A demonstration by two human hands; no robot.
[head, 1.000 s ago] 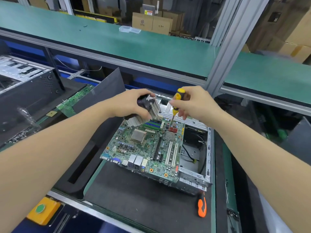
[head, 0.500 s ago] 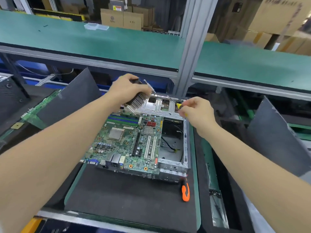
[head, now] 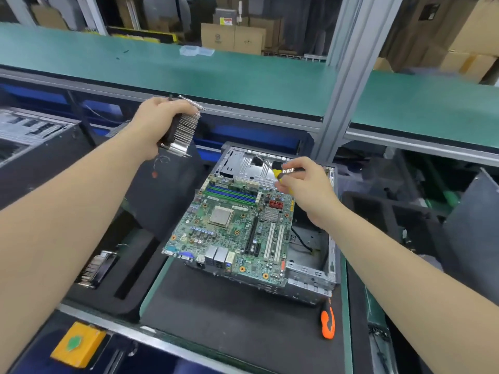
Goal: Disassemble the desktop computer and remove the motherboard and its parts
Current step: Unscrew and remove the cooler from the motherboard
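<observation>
1. Since the earlier frame, the left hand [head: 159,117] is carrying the heatsink [head: 183,130] further up and left, clear of the motherboard [head: 232,225]. The right hand [head: 305,184] is settling over the board's upper right corner.
2. The left hand is gripping the heatsink from above, fingers wrapped over its top. It is hanging in the air in the upper left of the frame, with a thin wire dangling beneath it.
3. The right hand is pinching the yellow-handled screwdriver [head: 279,175], whose shaft is pointing up and left over the case [head: 310,276].
4. The heatsink is looking rigid and fairly heavy for its size. Its thin fins are likely bending easily and biting into fingers, so its solid sides are probably the safer hold.
5. The motherboard is lying in the case at centre frame, its processor [head: 221,215] exposed. It is probably light, stiff and fragile, and best lifted by its bare edges.
6. An orange-handled tool [head: 327,322] is lying on the surface at lower right.
</observation>
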